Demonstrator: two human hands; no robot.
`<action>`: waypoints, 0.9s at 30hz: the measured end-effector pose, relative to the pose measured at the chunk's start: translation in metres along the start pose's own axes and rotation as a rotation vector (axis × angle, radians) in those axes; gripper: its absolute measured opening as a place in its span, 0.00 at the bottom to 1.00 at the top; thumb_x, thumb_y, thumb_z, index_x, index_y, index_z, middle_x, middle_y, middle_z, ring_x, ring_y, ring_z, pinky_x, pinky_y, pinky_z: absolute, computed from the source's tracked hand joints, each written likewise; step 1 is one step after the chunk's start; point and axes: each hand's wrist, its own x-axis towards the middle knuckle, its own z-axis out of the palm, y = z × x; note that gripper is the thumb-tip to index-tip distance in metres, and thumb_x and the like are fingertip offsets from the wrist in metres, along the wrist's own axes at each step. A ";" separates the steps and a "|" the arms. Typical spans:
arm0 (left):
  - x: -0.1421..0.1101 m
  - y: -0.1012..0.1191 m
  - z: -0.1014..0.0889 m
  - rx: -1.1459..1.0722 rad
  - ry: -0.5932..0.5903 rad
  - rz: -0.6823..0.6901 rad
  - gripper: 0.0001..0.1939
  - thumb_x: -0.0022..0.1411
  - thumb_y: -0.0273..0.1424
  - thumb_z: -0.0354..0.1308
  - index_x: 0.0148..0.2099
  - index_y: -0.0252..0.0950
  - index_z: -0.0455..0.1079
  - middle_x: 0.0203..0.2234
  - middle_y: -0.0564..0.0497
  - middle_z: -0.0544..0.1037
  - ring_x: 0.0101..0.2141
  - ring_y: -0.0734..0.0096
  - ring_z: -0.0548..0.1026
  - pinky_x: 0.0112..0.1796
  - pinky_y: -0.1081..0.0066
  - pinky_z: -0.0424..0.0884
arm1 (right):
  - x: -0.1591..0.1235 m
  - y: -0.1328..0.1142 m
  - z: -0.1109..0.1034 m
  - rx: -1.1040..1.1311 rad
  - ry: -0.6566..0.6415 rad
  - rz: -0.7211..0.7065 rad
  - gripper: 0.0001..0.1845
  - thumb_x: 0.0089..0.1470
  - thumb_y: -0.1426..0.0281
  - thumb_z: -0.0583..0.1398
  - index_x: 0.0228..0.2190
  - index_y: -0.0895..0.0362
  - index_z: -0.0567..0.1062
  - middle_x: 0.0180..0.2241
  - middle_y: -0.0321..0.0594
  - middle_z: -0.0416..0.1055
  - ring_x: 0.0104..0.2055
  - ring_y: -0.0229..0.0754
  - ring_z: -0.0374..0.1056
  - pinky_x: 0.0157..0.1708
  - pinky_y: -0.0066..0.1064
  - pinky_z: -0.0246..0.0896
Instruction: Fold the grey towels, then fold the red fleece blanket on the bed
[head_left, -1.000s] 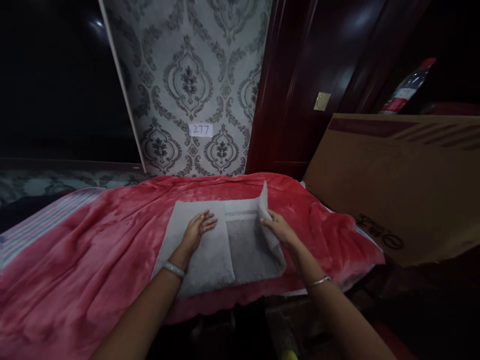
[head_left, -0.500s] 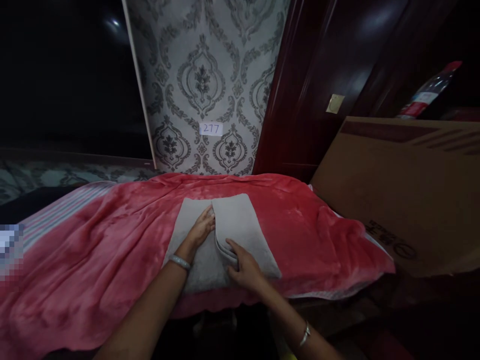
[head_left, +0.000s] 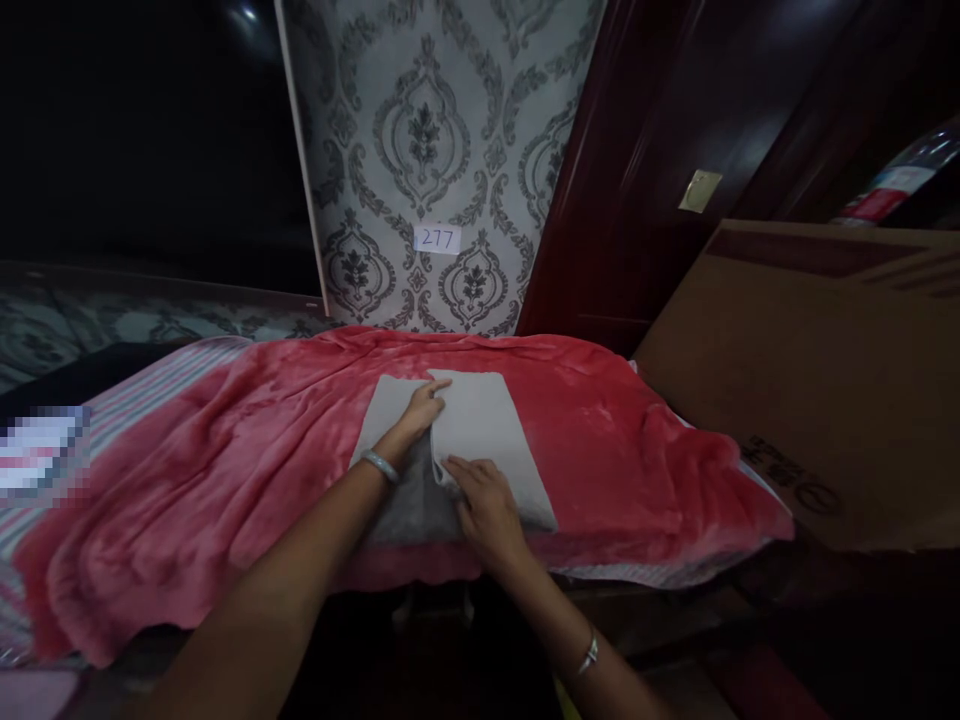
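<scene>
A grey towel-like cloth point(head_left: 487, 425) lies on a red plush blanket point(head_left: 600, 440), its right part folded over toward the middle. My left hand point(head_left: 422, 408) rests at the far end of the fold's edge, with a finger stretched over the top layer. Nearer to me, my right hand point(head_left: 487, 505) lies on the fold's near part, fingers extended and flat against the cloth. Under that hand the layers at the near corner are partly hidden. The left part of the cloth point(head_left: 386, 410) is a lower layer, lying flat beside the fold.
A large cardboard box point(head_left: 787, 370) stands at the right, with a bottle point(head_left: 892, 190) behind its top edge. A dark screen point(head_left: 150, 140) hangs at the left. Striped fabric point(head_left: 161, 385) shows beneath the blanket. A paper label point(head_left: 437, 238) is on the patterned wall.
The raised fold has come down flatter on the cloth. My left hand has moved onto the fold's far edge, and my right fingers have flattened over its near part. The view has shifted slightly.
</scene>
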 end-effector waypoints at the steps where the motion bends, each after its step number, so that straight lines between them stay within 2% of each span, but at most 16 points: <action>1: 0.000 0.000 -0.007 0.017 0.002 -0.008 0.35 0.43 0.22 0.58 0.57 0.29 0.74 0.32 0.47 0.80 0.28 0.67 0.73 0.35 0.68 0.70 | 0.004 -0.006 0.002 -0.013 -0.010 -0.016 0.35 0.52 0.81 0.54 0.60 0.54 0.70 0.61 0.42 0.69 0.54 0.50 0.64 0.52 0.44 0.62; 4: -0.006 -0.004 -0.029 0.073 0.020 -0.038 0.33 0.43 0.23 0.58 0.55 0.28 0.75 0.33 0.46 0.81 0.32 0.63 0.75 0.39 0.65 0.72 | 0.009 -0.021 0.021 -0.072 -0.088 -0.049 0.29 0.55 0.79 0.55 0.57 0.53 0.73 0.60 0.41 0.70 0.51 0.50 0.65 0.50 0.44 0.63; 7: -0.014 -0.013 -0.040 0.102 0.038 -0.016 0.28 0.45 0.26 0.59 0.52 0.30 0.77 0.45 0.42 0.81 0.44 0.59 0.76 0.49 0.63 0.71 | 0.007 -0.031 0.043 -0.145 -0.141 -0.040 0.25 0.58 0.77 0.55 0.56 0.51 0.73 0.59 0.39 0.71 0.50 0.51 0.65 0.48 0.45 0.63; 9: -0.017 -0.018 -0.042 0.111 0.035 0.000 0.27 0.47 0.27 0.59 0.52 0.31 0.77 0.49 0.42 0.80 0.47 0.60 0.75 0.51 0.63 0.69 | 0.004 -0.033 0.049 -0.163 -0.142 -0.025 0.25 0.59 0.76 0.56 0.57 0.51 0.72 0.61 0.39 0.69 0.51 0.52 0.64 0.48 0.46 0.63; 15: -0.015 -0.026 -0.039 0.115 0.015 -0.009 0.32 0.49 0.30 0.61 0.58 0.29 0.73 0.44 0.44 0.81 0.41 0.62 0.76 0.47 0.63 0.72 | -0.006 -0.025 0.037 -0.111 -0.128 -0.066 0.26 0.59 0.73 0.58 0.59 0.51 0.70 0.61 0.42 0.68 0.56 0.50 0.62 0.52 0.45 0.62; 21: -0.012 -0.029 -0.036 0.129 0.051 0.007 0.30 0.49 0.26 0.60 0.57 0.30 0.74 0.52 0.43 0.78 0.51 0.58 0.74 0.54 0.62 0.69 | -0.017 -0.011 0.034 -0.088 -0.077 -0.069 0.23 0.62 0.74 0.56 0.58 0.52 0.72 0.61 0.47 0.69 0.62 0.50 0.60 0.61 0.50 0.55; 27: -0.012 -0.031 -0.036 0.127 0.083 0.020 0.32 0.51 0.25 0.57 0.60 0.30 0.71 0.57 0.42 0.76 0.54 0.58 0.73 0.58 0.59 0.67 | -0.005 -0.021 0.045 -0.058 -0.050 -0.051 0.21 0.65 0.75 0.53 0.55 0.54 0.75 0.57 0.44 0.73 0.64 0.47 0.61 0.65 0.47 0.51</action>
